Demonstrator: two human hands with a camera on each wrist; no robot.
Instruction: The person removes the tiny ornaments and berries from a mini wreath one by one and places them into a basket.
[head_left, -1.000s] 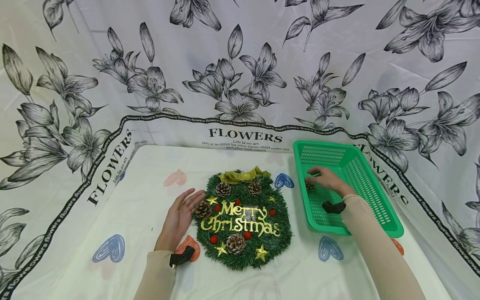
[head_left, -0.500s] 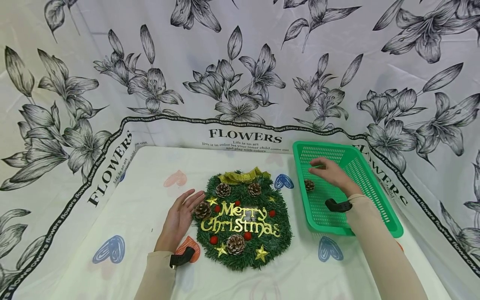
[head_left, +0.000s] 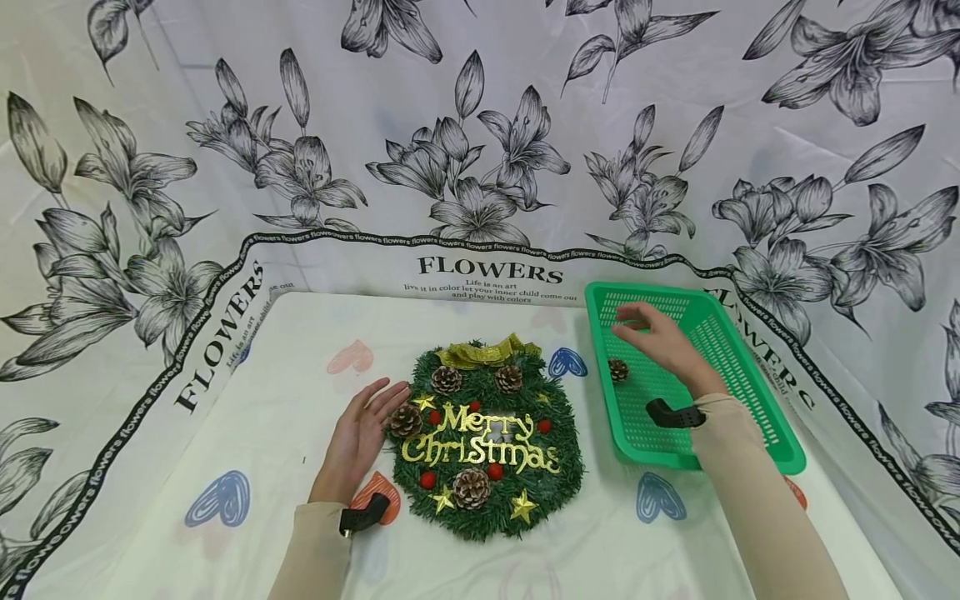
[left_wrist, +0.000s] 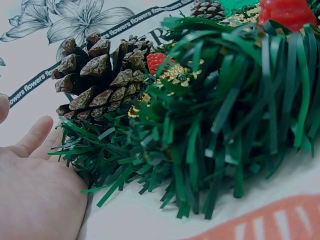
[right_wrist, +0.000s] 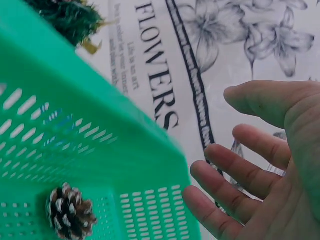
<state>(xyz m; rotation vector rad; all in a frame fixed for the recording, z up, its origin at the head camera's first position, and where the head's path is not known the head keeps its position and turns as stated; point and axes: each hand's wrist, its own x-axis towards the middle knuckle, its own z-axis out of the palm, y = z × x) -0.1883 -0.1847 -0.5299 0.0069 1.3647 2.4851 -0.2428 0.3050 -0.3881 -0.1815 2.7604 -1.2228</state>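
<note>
Brown pinecone (head_left: 618,370), in basket (head_left: 656,460), near right hand (head_left: 663,340)

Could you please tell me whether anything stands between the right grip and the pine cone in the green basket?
Nothing visible does: the right grip, empty, hovers over the green basket, and the pine cone lies uncovered inside, near its left side.

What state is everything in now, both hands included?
Wreath: lying flat, decorated
Merry Christmas sign: facing up across the wreath
Gold ribbon: at the wreath's far edge
Green basket: upright, open-topped
Pine cone: inside the basket
Left hand: outstretched at the wreath's edge
Right hand: empty, above the basket
</note>
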